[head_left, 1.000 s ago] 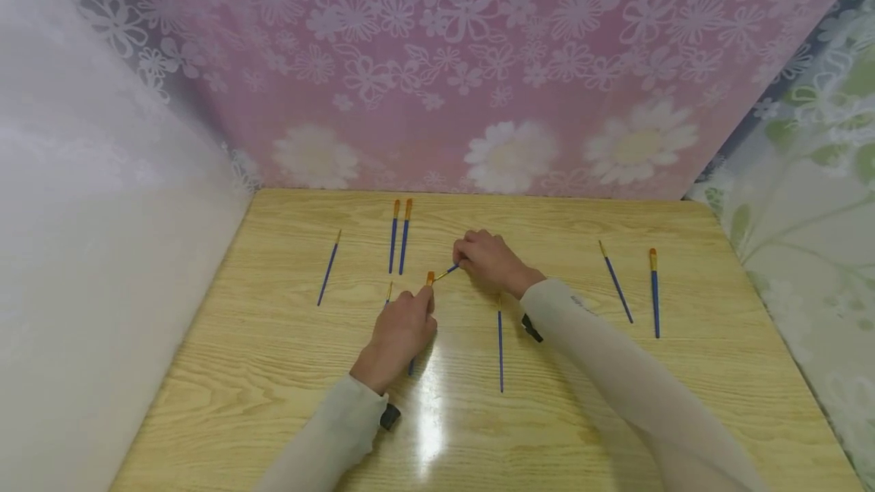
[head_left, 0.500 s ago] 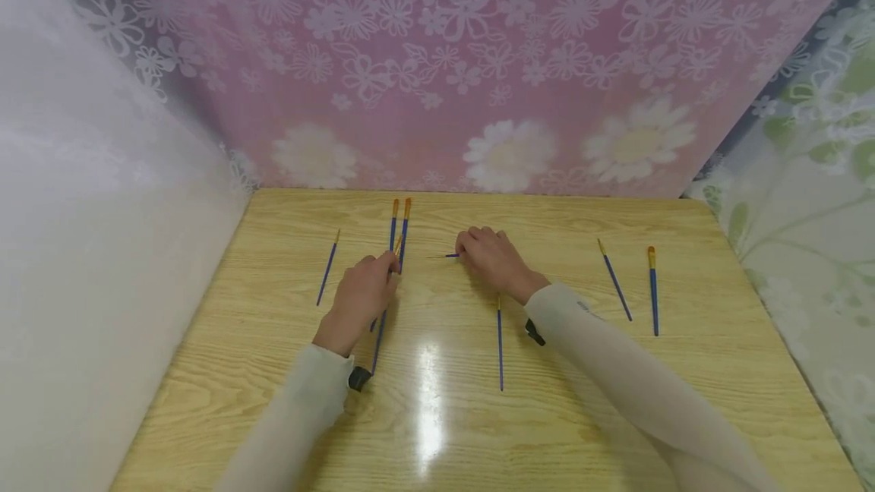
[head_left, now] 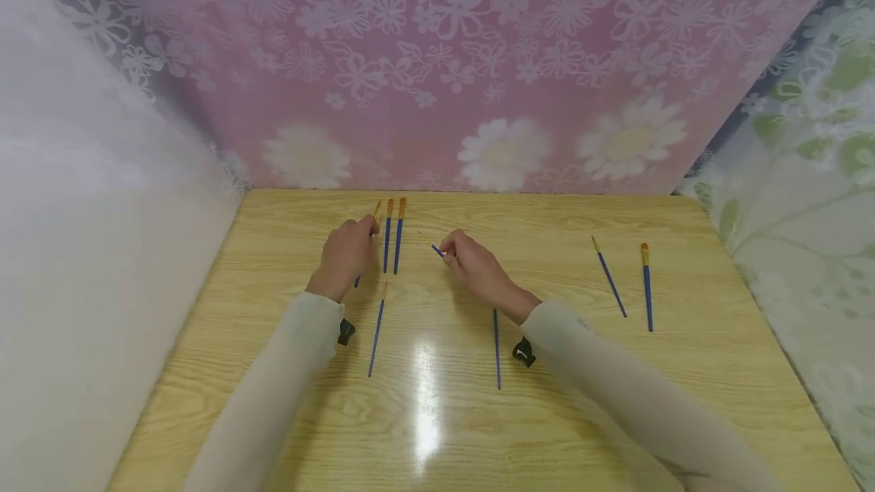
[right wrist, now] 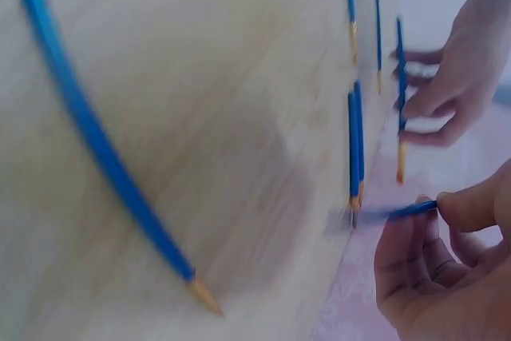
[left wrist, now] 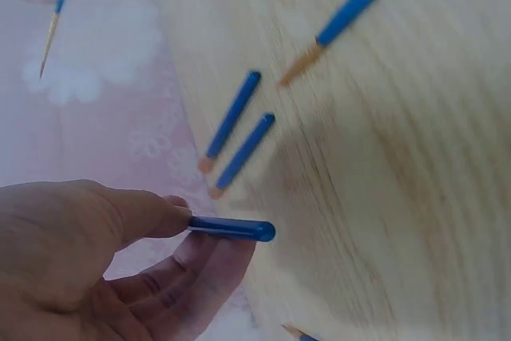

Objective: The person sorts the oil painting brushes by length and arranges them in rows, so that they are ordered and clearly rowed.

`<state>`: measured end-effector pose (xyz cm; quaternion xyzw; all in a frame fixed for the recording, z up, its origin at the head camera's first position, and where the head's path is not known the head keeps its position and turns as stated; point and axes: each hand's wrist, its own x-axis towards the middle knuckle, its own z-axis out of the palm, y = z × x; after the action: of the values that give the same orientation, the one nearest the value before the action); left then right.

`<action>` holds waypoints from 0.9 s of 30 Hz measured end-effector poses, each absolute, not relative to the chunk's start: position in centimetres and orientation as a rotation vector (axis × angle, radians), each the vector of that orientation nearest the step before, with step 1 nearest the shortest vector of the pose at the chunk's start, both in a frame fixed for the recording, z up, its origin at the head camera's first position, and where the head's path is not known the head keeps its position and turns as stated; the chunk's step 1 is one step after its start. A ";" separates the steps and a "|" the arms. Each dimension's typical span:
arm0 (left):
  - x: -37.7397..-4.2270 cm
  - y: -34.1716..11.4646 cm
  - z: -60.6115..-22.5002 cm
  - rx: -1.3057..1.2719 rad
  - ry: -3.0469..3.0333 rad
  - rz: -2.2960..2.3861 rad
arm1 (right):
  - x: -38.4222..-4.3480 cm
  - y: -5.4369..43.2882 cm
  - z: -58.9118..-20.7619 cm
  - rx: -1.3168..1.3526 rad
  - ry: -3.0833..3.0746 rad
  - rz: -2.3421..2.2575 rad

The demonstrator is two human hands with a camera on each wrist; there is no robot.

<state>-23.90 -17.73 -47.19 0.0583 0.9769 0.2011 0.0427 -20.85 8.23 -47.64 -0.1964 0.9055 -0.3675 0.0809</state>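
Note:
In the head view my left hand [head_left: 345,257] holds a blue-handled paintbrush [head_left: 377,211] with orange bristles, just left of two flat paintbrushes [head_left: 399,245] lying side by side. The left wrist view shows its blue handle end [left wrist: 239,228] pinched between thumb and fingers. My right hand [head_left: 481,272] pinches a thin paintbrush [head_left: 436,249], its fine tip pointing away and to the left. Below the two flat brushes lies a slim paintbrush [head_left: 377,334]. Another thin paintbrush [head_left: 497,348] lies below my right hand, its upper end hidden by the wrist.
Farther right on the wooden table [head_left: 567,431] lie a thin paintbrush [head_left: 611,279] and a wider flat paintbrush [head_left: 647,291]. A pink flowered backdrop [head_left: 437,97] stands along the far edge, with a white panel [head_left: 102,249] at the left and a leafy one [head_left: 786,211] at the right.
My left hand has carried its paintbrush from the middle, past the two flat brushes, to their left. The thin brush in my right hand has swung its tip away from me.

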 end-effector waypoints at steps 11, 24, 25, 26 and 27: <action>-26.2 -17.2 -48.1 0.126 2.917 0.565 | -18.3 6.3 -48.9 -0.647 2.636 -1.154; -27.7 -18.0 -49.7 0.163 2.930 0.403 | -16.8 4.3 -50.2 -0.645 2.547 -1.218; -27.7 -18.0 -49.8 0.164 2.932 0.407 | -16.7 4.1 -50.3 -0.640 2.544 -1.224; -27.7 -18.0 -49.9 0.169 2.936 0.409 | -16.6 4.0 -50.3 -0.635 2.540 -1.229; -27.8 -18.0 -49.9 0.172 2.939 0.411 | -16.5 3.8 -50.4 -0.630 2.539 -1.230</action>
<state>-27.77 -17.99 -49.90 0.0576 0.9852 0.1377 0.0842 -16.48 3.84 -50.42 -0.2162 0.8714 -0.4223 0.1253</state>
